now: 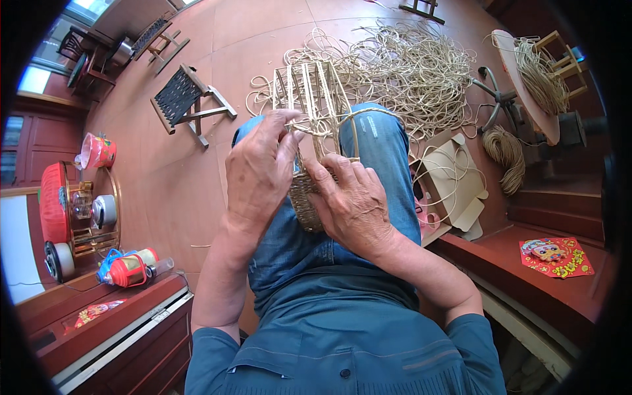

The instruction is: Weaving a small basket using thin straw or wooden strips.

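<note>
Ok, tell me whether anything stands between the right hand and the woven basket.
Nothing visible does: the right hand touches the woven end of the basket directly. The left hand is beside the right, near the cord, not in between.

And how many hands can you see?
2: the left hand beside the upper part of the partly woven basket, and the right hand against its woven part. No others show.

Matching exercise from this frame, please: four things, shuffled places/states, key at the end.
1. Partly woven basket
2. Tangled cord pile
3. Nearest folding stool
4. Cardboard box

A. Black seat, left side
B. Open, beside the right knee
C. Touched by the right hand
D. Spread over the floor ahead

Pairs: 1-C, 2-D, 3-A, 4-B
</note>
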The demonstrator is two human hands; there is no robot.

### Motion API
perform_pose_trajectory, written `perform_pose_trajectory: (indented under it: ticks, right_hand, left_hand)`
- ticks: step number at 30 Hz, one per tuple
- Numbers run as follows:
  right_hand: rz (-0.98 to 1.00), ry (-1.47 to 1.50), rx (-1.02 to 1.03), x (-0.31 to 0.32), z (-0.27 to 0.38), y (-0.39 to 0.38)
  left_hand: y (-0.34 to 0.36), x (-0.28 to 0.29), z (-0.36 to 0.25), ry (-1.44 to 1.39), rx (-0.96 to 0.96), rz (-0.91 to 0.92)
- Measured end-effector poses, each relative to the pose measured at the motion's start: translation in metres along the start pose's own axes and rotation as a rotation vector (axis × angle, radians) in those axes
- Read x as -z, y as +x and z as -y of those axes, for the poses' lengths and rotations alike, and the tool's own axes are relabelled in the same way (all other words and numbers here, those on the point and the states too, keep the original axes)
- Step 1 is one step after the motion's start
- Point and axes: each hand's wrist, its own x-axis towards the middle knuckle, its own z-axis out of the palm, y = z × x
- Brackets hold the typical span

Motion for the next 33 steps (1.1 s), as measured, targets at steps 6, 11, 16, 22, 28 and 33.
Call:
perform_pose_trajectory:
  ticks: [6, 11, 16, 22, 28, 33]
  right_hand:
    - [-0.027, 0.034, -0.015, -0.004, 0.000, 0.001]
    - [-0.069, 0.026, -0.012, -0.003, 0.003, 0.002]
    - [-0.065, 0.036, -0.016, -0.004, 0.001, 0.002]
    - [-0.079, 0.072, -0.026, -0.004, 0.000, 0.002]
    - [-0.055, 0.100, -0.014, 0.001, -0.001, 0.005]
    - [-0.048, 0.120, -0.018, 0.003, -0.002, 0.006]
  left_hand:
    - [-0.017, -0.010, -0.011, 0.286, -0.036, 0.023]
    - [-0.006, -0.014, -0.010, 0.177, 0.107, 0.137]
    - [-0.009, -0.008, -0.010, 0.135, 0.107, 0.163]
    - [-0.028, 0.000, -0.008, -0.196, 0.113, 0.049]
    - [-0.058, 0.016, 0.025, -1.281, 0.620, -0.005]
    - [-0.070, 0.028, 0.033, -1.356, 0.665, -0.019]
